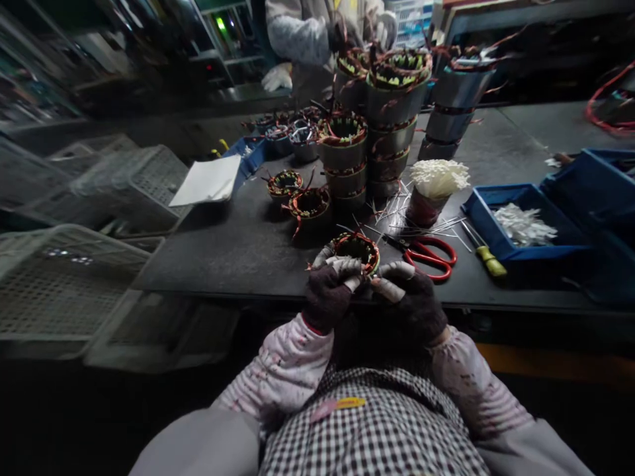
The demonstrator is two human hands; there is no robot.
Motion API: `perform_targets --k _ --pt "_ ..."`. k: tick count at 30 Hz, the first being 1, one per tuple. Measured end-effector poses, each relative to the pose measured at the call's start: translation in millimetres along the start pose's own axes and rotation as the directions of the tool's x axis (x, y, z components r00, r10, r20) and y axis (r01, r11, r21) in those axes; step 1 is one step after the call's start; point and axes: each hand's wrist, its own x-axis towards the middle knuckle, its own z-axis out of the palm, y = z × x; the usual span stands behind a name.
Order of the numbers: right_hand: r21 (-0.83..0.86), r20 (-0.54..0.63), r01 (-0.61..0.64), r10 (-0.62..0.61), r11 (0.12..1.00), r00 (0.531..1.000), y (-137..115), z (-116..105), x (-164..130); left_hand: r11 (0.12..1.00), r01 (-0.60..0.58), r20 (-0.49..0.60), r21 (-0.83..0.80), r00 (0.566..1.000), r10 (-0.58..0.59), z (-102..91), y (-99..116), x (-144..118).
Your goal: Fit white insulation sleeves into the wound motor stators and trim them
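A round motor stator [356,246] with copper windings rests at the near edge of the dark table [233,244]. My left hand [330,291], in a dark glove with taped fingertips, grips its left side. On the stator's right side my right hand [411,301], gloved the same way, holds the rim with taped fingers. Red-handled scissors [432,255] lie just right of my right hand. A yellow-handled screwdriver [489,258] lies beyond them.
Stacks of stators [397,112] stand mid-table, with two loose ones [308,202] nearer. A cup of white strips [436,188], blue bins [520,231], a white sheet [208,180] and grey crates [69,284] at left surround them. Another person [307,39] works across the table.
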Motion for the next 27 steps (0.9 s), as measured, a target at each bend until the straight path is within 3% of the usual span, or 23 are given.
perform_targets --k 3,8,14,20,24,27 --pt "-0.090 0.081 0.040 -0.033 0.995 0.996 -8.2 -3.7 4.2 0.999 -0.042 0.008 0.017 0.999 0.042 -2.4 0.6 1.0" --pt "-0.292 0.058 0.058 -0.043 0.955 0.997 -9.8 0.9 9.6 0.998 -0.064 -0.001 0.021 0.998 0.064 -2.7 2.9 1.6" --pt "-0.277 0.022 0.047 -0.043 0.960 0.999 -11.5 3.5 9.2 0.996 -0.078 0.051 0.046 0.996 0.076 -5.6 5.6 3.2" --pt "-0.325 0.086 -0.038 0.070 0.945 0.994 -5.6 2.3 13.1 0.994 -0.100 0.065 0.034 0.993 0.098 -8.4 4.9 3.0" --pt "-0.500 0.045 0.113 -0.104 0.859 0.994 -25.5 1.1 5.0 0.988 -0.152 0.046 -0.005 0.987 0.152 -7.9 -1.1 2.5" --pt "-0.615 0.133 0.144 -0.078 0.775 0.988 -34.4 5.2 5.3 0.983 -0.183 0.027 0.013 0.983 0.182 -6.8 -4.6 1.9"
